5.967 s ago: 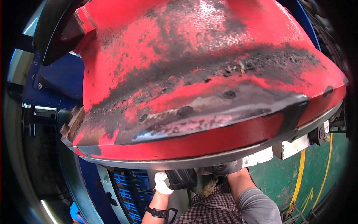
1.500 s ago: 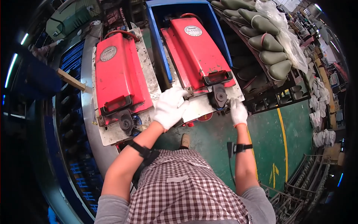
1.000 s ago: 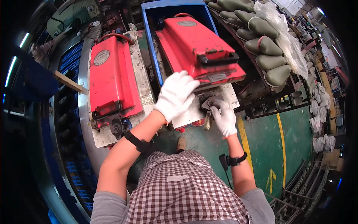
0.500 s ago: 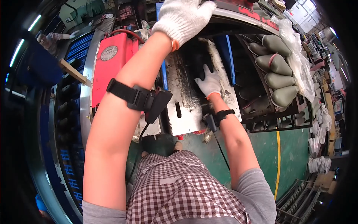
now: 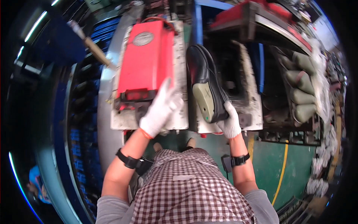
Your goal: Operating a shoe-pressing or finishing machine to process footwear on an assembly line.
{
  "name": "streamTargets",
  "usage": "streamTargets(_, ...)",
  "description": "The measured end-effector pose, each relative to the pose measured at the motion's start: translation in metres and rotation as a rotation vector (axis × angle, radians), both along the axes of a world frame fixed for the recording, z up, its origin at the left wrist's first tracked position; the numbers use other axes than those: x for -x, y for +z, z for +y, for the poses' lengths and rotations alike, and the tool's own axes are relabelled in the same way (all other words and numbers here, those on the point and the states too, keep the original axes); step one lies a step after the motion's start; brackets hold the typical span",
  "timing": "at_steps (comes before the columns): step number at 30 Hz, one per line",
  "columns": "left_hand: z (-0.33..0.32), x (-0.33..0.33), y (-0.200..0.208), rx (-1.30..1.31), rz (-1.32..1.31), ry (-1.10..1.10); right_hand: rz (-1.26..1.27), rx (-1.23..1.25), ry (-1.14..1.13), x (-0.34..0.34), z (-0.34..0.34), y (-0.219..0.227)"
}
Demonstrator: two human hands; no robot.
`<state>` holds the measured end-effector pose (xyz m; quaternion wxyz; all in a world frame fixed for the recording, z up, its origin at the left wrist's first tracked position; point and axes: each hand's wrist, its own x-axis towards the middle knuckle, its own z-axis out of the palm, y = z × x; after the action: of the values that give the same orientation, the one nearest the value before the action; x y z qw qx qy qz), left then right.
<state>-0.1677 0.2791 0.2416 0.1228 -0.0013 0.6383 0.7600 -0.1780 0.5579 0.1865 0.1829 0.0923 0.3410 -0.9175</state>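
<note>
Black shoe [image 5: 214,80] in the grip of a gloved right hand, near the center of the view, is held before a red-covered machine with its toe pointing away from the person and a pale, marked form [image 5: 203,96] filling its opening. At far left, a figure in bright blue [image 5: 37,179] shows beyond a long metal edge. A wooden bar [image 5: 96,51] slants above dark and blue racking, beside a shiny steel strip. Next, a red cover [image 5: 143,61] with a round gray badge lies down over a worn white plate [image 5: 181,112]. The left hand [image 5: 160,112], in a white glove, hovers near the cover's front corner, fingers spread and blurred, with nothing seen in it; whether it touches the cover cannot be told. Below, a brown-and-white checked apron [image 5: 186,198] fills the lower middle, and a dark strap circles each forearm. Right of center, the right hand [image 5: 231,121], also white-gloved, closes around the shoe's heel end, just beside a second worn plate [image 5: 255,108]. Above that plate, a second red cover [image 5: 278,16] stands raised. Farther right, olive shoe-shaped forms [image 5: 304,96] line a rack near clear plastic sheeting, above a green floor [image 5: 266,173] with yellow lines.
</note>
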Motion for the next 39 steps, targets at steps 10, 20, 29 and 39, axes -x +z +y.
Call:
streamTargets(10,-0.136,-0.167,-0.028,-0.762,-0.25,0.626,0.864,-0.833,0.824,-0.034,-0.203,0.04)
streamTargets(20,-0.398,-0.225,-0.197,-0.232,-0.639,1.42,1.281,-1.586,0.122,-0.041,-0.249,-0.026)
streamTargets(29,-0.552,-0.2,-0.297,-0.093,-0.761,1.341,1.262,-1.725,0.138,-0.038,-0.248,-0.022)
streamTargets(39,-0.412,-0.14,-0.221,0.744,-0.691,1.454,1.173,-1.592,0.068,-0.042,-0.238,-0.035)
